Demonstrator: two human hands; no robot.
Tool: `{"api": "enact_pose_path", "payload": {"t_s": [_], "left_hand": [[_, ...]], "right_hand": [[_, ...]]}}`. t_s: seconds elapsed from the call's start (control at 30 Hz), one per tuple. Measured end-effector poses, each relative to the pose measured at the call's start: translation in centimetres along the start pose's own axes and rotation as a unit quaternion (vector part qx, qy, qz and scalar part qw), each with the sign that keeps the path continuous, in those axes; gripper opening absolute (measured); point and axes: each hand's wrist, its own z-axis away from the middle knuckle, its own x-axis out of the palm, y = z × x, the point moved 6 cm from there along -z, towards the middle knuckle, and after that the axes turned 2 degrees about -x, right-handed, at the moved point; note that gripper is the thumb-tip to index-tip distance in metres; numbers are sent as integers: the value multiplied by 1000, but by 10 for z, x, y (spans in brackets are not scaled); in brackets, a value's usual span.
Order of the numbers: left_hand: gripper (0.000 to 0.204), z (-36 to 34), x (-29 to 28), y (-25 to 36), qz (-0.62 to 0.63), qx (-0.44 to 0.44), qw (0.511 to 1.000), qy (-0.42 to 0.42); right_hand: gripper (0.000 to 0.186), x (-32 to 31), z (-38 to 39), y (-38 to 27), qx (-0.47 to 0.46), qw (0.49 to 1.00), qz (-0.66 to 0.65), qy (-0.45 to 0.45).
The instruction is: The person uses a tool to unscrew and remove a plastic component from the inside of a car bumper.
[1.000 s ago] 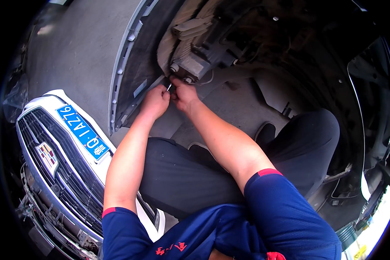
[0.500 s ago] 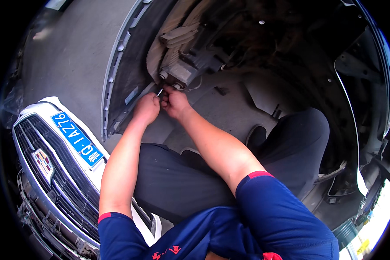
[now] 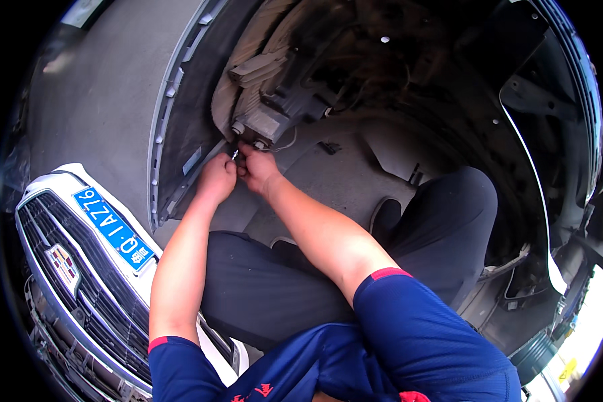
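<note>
My left grip [image 3: 217, 178] is pinched together on a small silvery metal piece [image 3: 235, 154], which shows between my two hands. My right grip [image 3: 258, 169] is bent in just beside it, its fingers curled; I cannot tell whether they clamp the piece too or only close around it.

Room is tight to the left of my grips: a dark curved panel [image 3: 191, 114] stands near, and its outer edge carries a row of pale clips [image 3: 171, 92]. Just above my fingers a grey block [image 3: 260, 123] with two pale round fittings [image 3: 259, 144] limits any lift. To the right, the floor [image 3: 315, 191] gives wider room, up to a dark flap [image 3: 388, 154] and, well apart, the rim of the wheel arch [image 3: 540, 194]. Below my grips my bent legs [image 3: 275, 285] fill the space, and down to the left lies a white bumper [image 3: 50, 181] with a grille [image 3: 100, 268].

The metal piece is slim; its long axis slants slightly, with the free end pointing up and a little right, away from my left grip toward the fittings.

Far to the lower right of my grips is a dark ribbed bucket-like container [image 3: 535, 356]; I cannot make out its contents.
</note>
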Motion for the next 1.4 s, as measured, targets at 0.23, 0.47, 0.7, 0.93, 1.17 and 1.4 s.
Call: {"api": "enact_pose_path", "payload": {"t_s": [0.23,0.47,0.7,0.93,1.17,1.4], "left_hand": [[30,-1,0,-1,-30,-6,999,-31],[26,24,10,6,94,-191,950,-230],[21,59,16,40,134,-142,874,-446],[26,62,5,119,311,-51,845,-432],[45,41,-2,195,134,70,980,-129],[58,33,-29,226,161,23,984,-76]], "right_hand": [[17,-2,-5,-6,-18,995,88,30],[13,-20,3,-7,-23,974,225,19],[20,-121,42,-43,114,928,347,-74],[18,-45,108,-135,128,809,514,-255],[24,-1,158,-201,15,874,471,-121],[28,-21,108,-233,-70,954,291,-35]]}}
